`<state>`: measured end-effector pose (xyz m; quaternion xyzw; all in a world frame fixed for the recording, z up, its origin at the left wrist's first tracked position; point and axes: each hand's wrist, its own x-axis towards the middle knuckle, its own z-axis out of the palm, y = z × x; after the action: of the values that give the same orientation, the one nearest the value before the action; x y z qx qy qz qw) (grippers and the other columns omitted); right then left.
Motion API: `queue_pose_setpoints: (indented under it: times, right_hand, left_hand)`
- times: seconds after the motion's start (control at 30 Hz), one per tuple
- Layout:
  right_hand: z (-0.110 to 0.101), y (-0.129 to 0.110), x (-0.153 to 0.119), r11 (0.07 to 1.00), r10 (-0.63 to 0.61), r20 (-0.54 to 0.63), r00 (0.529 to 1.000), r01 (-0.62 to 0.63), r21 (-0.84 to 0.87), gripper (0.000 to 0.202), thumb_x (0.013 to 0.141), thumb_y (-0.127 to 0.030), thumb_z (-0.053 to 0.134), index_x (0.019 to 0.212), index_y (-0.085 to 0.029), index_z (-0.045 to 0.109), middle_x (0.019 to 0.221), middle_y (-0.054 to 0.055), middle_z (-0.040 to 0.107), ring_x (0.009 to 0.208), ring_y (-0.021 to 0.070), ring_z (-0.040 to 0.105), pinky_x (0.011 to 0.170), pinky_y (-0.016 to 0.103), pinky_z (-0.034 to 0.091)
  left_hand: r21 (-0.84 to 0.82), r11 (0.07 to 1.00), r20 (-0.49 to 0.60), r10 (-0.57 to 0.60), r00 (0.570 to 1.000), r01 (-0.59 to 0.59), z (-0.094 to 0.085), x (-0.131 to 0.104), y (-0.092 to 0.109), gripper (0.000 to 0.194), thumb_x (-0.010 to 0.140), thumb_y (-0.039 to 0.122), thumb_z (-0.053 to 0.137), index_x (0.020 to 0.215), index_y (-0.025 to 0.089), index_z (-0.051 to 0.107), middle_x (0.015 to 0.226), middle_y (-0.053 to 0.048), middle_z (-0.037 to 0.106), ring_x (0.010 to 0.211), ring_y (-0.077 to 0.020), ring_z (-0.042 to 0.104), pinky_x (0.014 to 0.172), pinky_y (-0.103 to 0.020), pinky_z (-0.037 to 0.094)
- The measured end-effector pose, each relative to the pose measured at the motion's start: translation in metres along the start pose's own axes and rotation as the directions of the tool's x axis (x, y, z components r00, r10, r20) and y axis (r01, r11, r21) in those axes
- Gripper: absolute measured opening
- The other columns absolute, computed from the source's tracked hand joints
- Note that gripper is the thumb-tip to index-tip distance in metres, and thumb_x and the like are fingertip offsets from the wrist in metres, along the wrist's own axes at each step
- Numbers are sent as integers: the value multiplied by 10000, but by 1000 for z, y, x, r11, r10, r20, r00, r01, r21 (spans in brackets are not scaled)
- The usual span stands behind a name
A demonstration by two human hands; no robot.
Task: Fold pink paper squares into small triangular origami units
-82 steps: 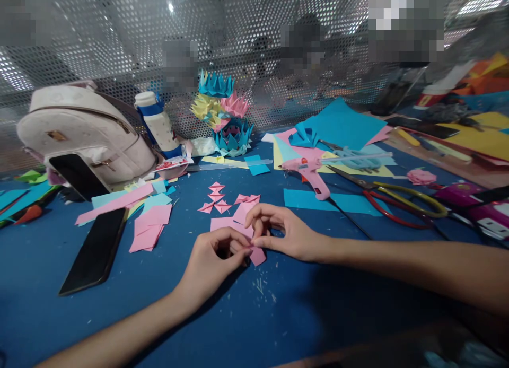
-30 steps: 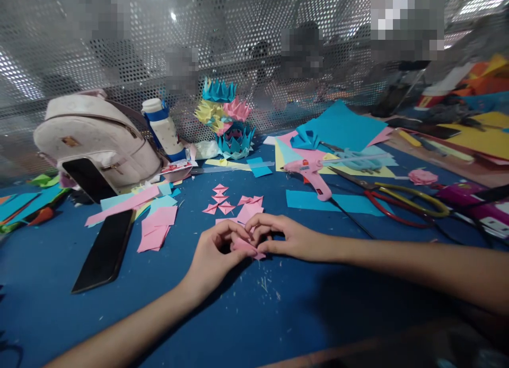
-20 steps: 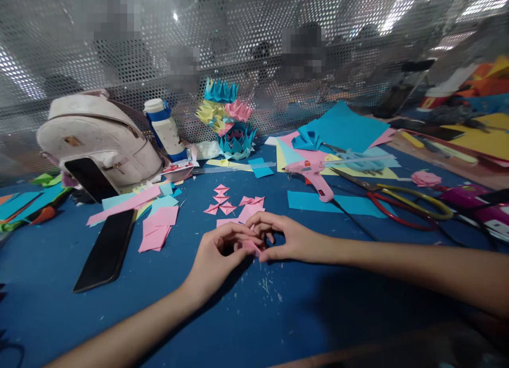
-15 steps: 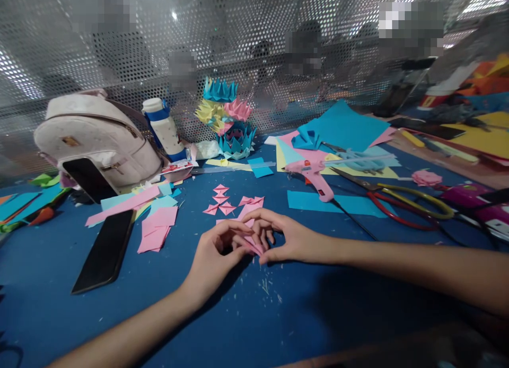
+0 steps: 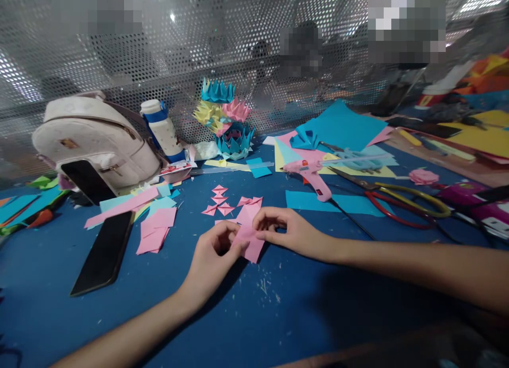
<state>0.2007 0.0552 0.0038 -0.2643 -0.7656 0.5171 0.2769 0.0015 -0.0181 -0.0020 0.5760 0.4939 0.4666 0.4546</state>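
Note:
Between my hands is a small pink sheet of paper (image 5: 251, 247), opened out and tilted above the blue table. My left hand (image 5: 218, 246) pinches its left side, thumb on top. At its right edge, my right hand (image 5: 280, 227) grips the same sheet between thumb and fingers. Just beyond my fingers lie more pink paper pieces (image 5: 248, 213), partly covered by the hands. Several small folded pink paper pieces (image 5: 218, 199) sit a little farther back on the table. To the left is a loose stack of pink paper squares (image 5: 156, 231).
A pink glue gun (image 5: 312, 174) with its cord and large scissors (image 5: 409, 195) lie at the right. A black phone (image 5: 105, 251) is at the left, before a white backpack (image 5: 95, 140) and a bottle (image 5: 162, 129). Folded paper flowers (image 5: 234, 140) stand by the mesh screen (image 5: 254, 87).
The pink paper, folded narrow between my fingers before, is now spread open. My right hand has moved slightly right and up, while the left stays nearly in place.

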Motion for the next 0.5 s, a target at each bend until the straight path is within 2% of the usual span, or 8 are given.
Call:
queue_pose_setpoints:
  times: [0.1, 0.2, 0.27, 0.37, 0.43, 0.5]
  right_hand:
    - [-1, 1, -1, 998, -46, -38, 998, 45, -49, 169, 886, -340, 668, 871, -172, 661, 848, 11, 617, 698, 113, 513, 634, 242, 416]
    - [-2, 0, -3, 997, -54, -61, 997, 50, -66, 158, 888, -331, 666, 863, -176, 672, 766, -8, 578, 641, 102, 471, 594, 235, 386]
    - [-2, -1, -3, 999, -35, -39, 999, 34, -36, 171, 908, -342, 640, 889, -175, 670, 714, -18, 574, 609, 101, 474, 577, 234, 385]
    - [-2, -3, -3, 998, -61, 8, 998, 61, -3, 191, 928, -347, 613, 888, -169, 669, 802, 11, 649, 716, 126, 574, 670, 253, 449]
    - [-2, -3, -2, 998, -68, 22, 997, 68, -14, 182, 920, -335, 623, 866, -168, 672, 851, 19, 669, 757, 132, 587, 704, 255, 460]
    - [-1, -3, -2, 999, -46, 20, 999, 47, -28, 140, 899, -306, 642, 881, -170, 671, 856, 12, 664, 708, 116, 558, 669, 242, 453]
  left_hand:
    - [30, 999, -18, 44, 999, -43, -1, -1, -1, 117, 858, 288, 663, 847, 176, 629, 736, 13, 580, 641, -116, 537, 599, -212, 431]
    - [66, 991, -34, 121, 992, -119, -2, -2, 0, 40, 838, 212, 642, 808, 193, 660, 902, -30, 613, 854, -167, 604, 746, -260, 477]
    - [94, 983, -43, 162, 986, -158, -4, -2, 0, 83, 822, 172, 639, 776, 208, 698, 1038, -51, 598, 1028, -202, 589, 842, -287, 468]
    - [123, 976, -37, 183, 982, -178, -5, -3, 0, 145, 803, 138, 662, 705, 224, 728, 1187, -55, 560, 1199, -240, 522, 972, -328, 422]
    - [127, 976, -15, 181, 983, -178, -5, -3, 0, 185, 821, 139, 649, 684, 227, 735, 1218, -53, 561, 1238, -251, 502, 1026, -346, 391]
    - [119, 979, 5, 169, 986, -168, -5, -4, 1, 210, 874, 158, 593, 756, 232, 750, 1202, -55, 586, 1221, -243, 519, 1018, -344, 401]
